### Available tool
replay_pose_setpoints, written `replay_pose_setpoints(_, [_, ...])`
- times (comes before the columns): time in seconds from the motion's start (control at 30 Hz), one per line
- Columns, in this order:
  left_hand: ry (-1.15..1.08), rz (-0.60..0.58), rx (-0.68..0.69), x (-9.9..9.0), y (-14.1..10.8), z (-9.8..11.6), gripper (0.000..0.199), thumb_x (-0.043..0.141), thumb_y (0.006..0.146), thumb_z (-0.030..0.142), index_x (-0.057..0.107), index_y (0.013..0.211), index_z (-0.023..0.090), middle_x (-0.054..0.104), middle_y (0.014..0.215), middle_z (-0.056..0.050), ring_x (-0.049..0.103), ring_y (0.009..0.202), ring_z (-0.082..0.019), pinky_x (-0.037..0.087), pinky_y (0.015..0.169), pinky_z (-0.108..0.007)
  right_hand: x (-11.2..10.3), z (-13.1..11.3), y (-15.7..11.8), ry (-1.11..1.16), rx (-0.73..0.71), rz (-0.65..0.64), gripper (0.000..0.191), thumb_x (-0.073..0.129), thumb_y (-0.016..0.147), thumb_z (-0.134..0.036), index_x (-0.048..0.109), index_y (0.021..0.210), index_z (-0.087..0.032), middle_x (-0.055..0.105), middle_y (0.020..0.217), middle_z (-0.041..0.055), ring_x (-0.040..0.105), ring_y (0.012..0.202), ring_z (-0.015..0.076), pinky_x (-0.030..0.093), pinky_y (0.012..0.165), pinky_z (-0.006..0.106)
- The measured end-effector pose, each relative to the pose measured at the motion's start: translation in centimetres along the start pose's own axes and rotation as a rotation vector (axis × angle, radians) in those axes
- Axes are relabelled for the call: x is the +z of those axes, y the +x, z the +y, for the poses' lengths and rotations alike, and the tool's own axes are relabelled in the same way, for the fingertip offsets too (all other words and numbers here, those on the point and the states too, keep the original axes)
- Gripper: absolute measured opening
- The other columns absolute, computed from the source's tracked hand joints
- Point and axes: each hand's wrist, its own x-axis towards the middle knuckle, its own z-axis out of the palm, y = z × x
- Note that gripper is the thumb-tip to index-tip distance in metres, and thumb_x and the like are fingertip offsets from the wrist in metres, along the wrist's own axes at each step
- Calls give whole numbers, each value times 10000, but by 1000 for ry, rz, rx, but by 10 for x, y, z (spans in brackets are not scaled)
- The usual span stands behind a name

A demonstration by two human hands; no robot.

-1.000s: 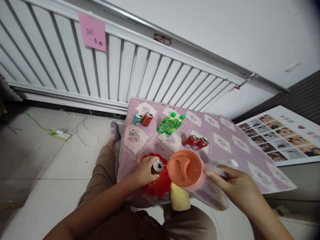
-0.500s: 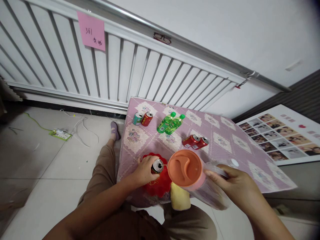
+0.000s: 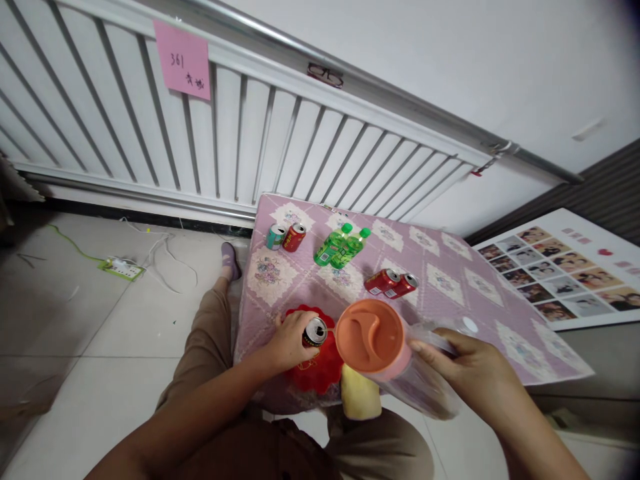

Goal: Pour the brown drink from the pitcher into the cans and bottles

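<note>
My left hand [image 3: 289, 341] is wrapped round an opened dark drink can [image 3: 314, 333], held over a scalloped red mat [image 3: 327, 370]. My right hand [image 3: 473, 363] grips the handle of a clear plastic pitcher [image 3: 425, 390] with an orange lid [image 3: 370, 335]. The pitcher is tilted toward the left, its lid close beside the can's top. A thin pale streak of liquid spans the gap from the lid's edge to the can's opening. Below the pitcher lies a folded yellow cloth [image 3: 361, 395] at the table's near edge.
On the cloth-covered table [image 3: 475, 313] stand a teal can [image 3: 275, 237], a red can [image 3: 295, 237], two green bottles [image 3: 341, 248] and two more red cans [image 3: 391, 284]. A clear bottle with a white cap [image 3: 469, 325] is partly behind my right hand. A radiator [image 3: 300, 147] borders the back.
</note>
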Motion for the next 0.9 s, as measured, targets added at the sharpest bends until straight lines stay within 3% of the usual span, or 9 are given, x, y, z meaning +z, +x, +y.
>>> replay_pose_setpoints(0.53, [6, -34, -37, 0, 0, 0, 653, 766, 722, 255, 530, 1329, 290, 611, 1404, -94, 511, 1341, -350, 239, 1203, -630, 0, -3, 1, -10, -4, 12, 411, 689, 760, -607, 677, 593, -232, 593, 481, -18, 585, 469, 173, 449, 432, 256])
replay_pose_setpoints(0.9, [4, -25, -32, 0, 0, -1, 664, 772, 719, 254, 536, 1338, 294, 621, 1396, -93, 523, 1332, -347, 264, 1202, -612, 3, 0, 2, -15, -8, 4, 426, 690, 770, -623, 677, 595, -235, 582, 466, -23, 569, 457, 162, 435, 419, 248])
